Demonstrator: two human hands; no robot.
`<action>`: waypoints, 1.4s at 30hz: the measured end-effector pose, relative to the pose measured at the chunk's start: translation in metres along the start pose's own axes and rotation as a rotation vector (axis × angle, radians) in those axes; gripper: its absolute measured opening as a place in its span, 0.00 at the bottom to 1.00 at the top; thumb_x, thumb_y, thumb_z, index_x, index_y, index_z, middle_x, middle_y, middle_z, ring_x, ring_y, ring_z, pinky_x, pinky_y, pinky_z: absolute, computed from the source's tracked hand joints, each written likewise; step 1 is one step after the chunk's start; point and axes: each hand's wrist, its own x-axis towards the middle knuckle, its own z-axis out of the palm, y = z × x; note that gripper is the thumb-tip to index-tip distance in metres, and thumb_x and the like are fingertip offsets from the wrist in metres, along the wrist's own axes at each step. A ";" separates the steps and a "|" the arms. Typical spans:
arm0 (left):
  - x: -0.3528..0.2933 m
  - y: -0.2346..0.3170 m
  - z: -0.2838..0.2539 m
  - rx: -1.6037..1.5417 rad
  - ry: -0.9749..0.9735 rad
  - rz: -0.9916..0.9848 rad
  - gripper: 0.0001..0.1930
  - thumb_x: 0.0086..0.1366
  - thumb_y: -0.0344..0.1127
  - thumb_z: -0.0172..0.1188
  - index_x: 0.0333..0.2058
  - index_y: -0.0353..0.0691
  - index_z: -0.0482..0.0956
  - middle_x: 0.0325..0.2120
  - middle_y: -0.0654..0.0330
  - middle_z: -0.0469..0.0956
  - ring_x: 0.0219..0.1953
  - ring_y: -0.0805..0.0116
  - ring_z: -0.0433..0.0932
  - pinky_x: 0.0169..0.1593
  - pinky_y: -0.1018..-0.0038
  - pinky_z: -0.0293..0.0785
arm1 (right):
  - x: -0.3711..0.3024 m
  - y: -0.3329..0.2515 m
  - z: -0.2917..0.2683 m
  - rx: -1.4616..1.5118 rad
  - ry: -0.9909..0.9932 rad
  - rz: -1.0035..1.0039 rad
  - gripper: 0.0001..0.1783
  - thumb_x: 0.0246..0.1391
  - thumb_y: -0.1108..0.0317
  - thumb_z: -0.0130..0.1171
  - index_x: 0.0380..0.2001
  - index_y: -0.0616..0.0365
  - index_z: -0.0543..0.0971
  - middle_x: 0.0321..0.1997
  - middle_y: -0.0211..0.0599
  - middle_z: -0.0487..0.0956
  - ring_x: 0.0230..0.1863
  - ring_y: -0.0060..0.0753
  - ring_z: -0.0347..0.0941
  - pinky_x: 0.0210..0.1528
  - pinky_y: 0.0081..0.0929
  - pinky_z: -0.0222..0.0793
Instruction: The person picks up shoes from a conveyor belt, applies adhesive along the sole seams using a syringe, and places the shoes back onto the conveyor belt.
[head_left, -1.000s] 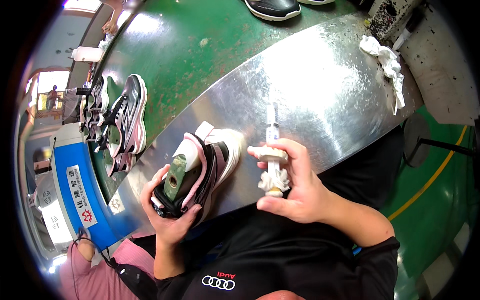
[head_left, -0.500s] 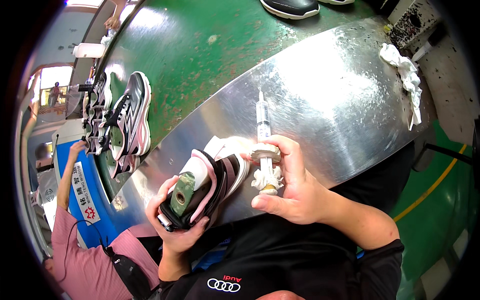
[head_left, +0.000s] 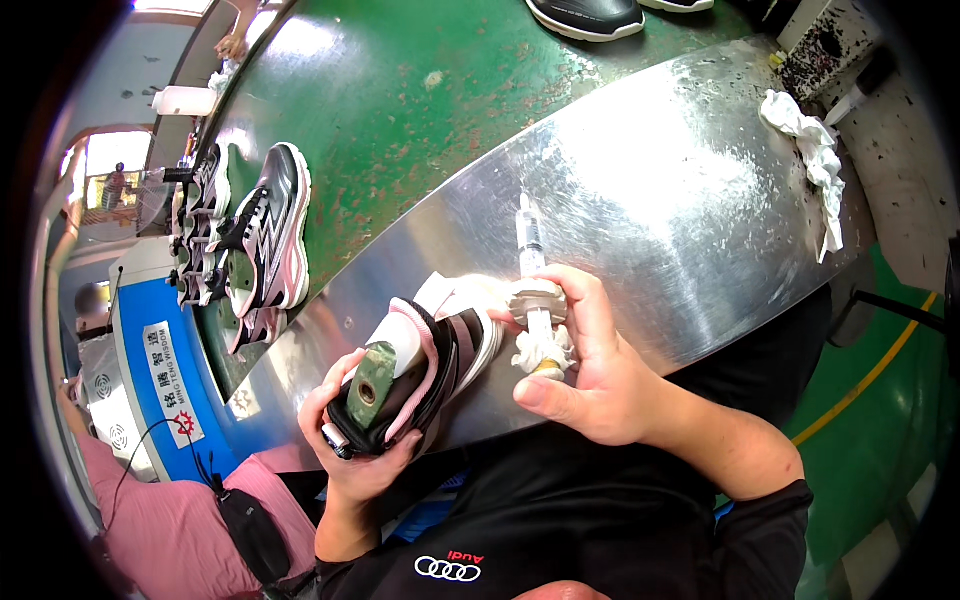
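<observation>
My left hand [head_left: 355, 455] is wrapped round the heel end of a sneaker [head_left: 465, 345], black, pink and white. Its collar faces me, and a green camouflage piece with an eyelet [head_left: 372, 380] shows at the opening. In my right hand [head_left: 600, 385] is a clear syringe [head_left: 530, 238], its tip pointing away from me. White wrapping covers its flange and plunger, and my thumb lies by the yellowish plunger end. The syringe stands just right of the sneaker. Some right fingers are hidden behind the wrapped part.
A bare metal plate [head_left: 640, 200] lies under my hands, over a green surface [head_left: 400, 120]. Several similar sneakers [head_left: 270, 235] stand at left, and black shoes [head_left: 590, 15] at the top. Crumpled white cloth [head_left: 815, 160] lies at right. A person in pink [head_left: 190, 510] is at lower left.
Both hands keep their holds, with the sneaker and syringe almost where they were. At left, the other person's arm has moved away from the row of sneakers.
</observation>
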 end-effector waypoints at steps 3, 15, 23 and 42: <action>0.000 0.002 -0.001 0.051 -0.013 -0.015 0.45 0.42 0.27 0.72 0.55 0.40 0.51 0.53 0.34 0.61 0.56 0.47 0.64 0.59 0.57 0.59 | -0.009 -0.001 0.004 -0.041 0.031 0.003 0.44 0.51 0.61 0.63 0.60 0.59 0.45 0.57 0.45 0.62 0.59 0.32 0.59 0.61 0.32 0.53; 0.003 0.001 -0.003 0.031 -0.034 0.000 0.44 0.43 0.26 0.71 0.55 0.41 0.51 0.53 0.34 0.61 0.56 0.48 0.65 0.59 0.58 0.60 | -0.014 -0.001 0.009 -0.260 -0.062 -0.030 0.45 0.50 0.59 0.64 0.59 0.61 0.46 0.52 0.44 0.64 0.49 0.29 0.63 0.52 0.29 0.61; 0.005 0.002 -0.002 -0.033 0.022 -0.051 0.41 0.43 0.29 0.72 0.53 0.36 0.55 0.52 0.39 0.64 0.56 0.52 0.65 0.59 0.60 0.59 | -0.012 0.001 0.014 -0.252 0.019 -0.084 0.41 0.49 0.57 0.64 0.58 0.60 0.52 0.53 0.50 0.65 0.53 0.47 0.67 0.55 0.35 0.62; 0.327 -0.035 0.090 -0.156 0.121 -0.201 0.24 0.64 0.40 0.54 0.54 0.31 0.65 0.51 0.53 0.71 0.53 0.64 0.68 0.57 0.70 0.61 | -0.023 -0.044 -0.064 -1.167 0.316 -0.434 0.39 0.36 0.57 0.71 0.50 0.60 0.65 0.42 0.48 0.69 0.47 0.53 0.63 0.52 0.43 0.61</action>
